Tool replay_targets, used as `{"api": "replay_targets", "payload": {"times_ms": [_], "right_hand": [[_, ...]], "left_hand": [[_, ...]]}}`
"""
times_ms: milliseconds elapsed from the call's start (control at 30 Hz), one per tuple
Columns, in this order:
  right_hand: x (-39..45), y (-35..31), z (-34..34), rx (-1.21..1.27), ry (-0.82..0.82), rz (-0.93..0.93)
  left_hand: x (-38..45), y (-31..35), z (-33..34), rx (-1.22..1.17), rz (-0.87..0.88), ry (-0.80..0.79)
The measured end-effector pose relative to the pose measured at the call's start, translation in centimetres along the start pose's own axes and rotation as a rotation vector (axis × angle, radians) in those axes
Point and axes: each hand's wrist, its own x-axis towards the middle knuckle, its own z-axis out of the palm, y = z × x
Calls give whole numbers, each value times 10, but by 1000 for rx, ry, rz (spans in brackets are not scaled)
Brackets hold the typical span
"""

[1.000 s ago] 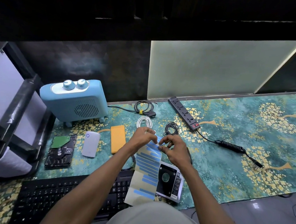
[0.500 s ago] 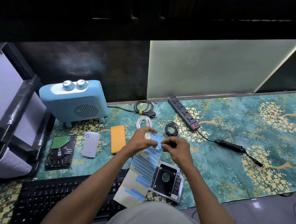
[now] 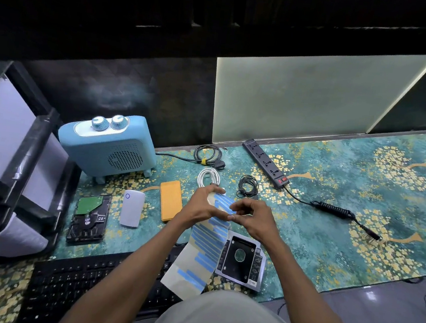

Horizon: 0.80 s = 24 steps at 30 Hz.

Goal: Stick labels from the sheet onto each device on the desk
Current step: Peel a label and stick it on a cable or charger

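A long sheet of blue labels [image 3: 204, 250] hangs over the desk's middle. My left hand [image 3: 200, 207] grips its top end. My right hand [image 3: 252, 218] pinches a blue label at the sheet's upper right edge. Devices lie around on the desk: a blue heater [image 3: 108, 147], a hard drive [image 3: 89, 218], a white box [image 3: 132, 208], an orange power bank [image 3: 170, 200], a black power strip [image 3: 265, 163], a drive caddy [image 3: 242, 260] and a black keyboard [image 3: 83, 287].
Coiled cables lie behind my hands: a black one [image 3: 208, 155], a white one [image 3: 209, 178] and another black one [image 3: 248, 186]. The strip's cord and plug [image 3: 338, 211] run right. A printer-like unit [image 3: 9, 166] borders the left. The patterned mat [image 3: 357, 229] covers the desk.
The sheet has swung left and lifted toward my hands. My right hand's fingers have closed on a label at the sheet's top edge.
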Motion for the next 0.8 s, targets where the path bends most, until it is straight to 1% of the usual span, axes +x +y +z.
{"api": "replay_targets", "payload": {"times_ms": [200,367,567,667,800], "right_hand": [[-5,-2,-1,-32,-29,-20],[-2,2,-4,59,-35,-1],[-2,3,-6,19,-33,-11],[-2,5,-7,23,32,-8],[-6,7,-14,117,187,32]], "left_hand": [[2,6,-3,45,40,1],[1,10,-4,88,78,-23],[2,9,-1,95,77,-50],[4,7,2,84,70,-30],[6,2,8,46,60,-1]]}}
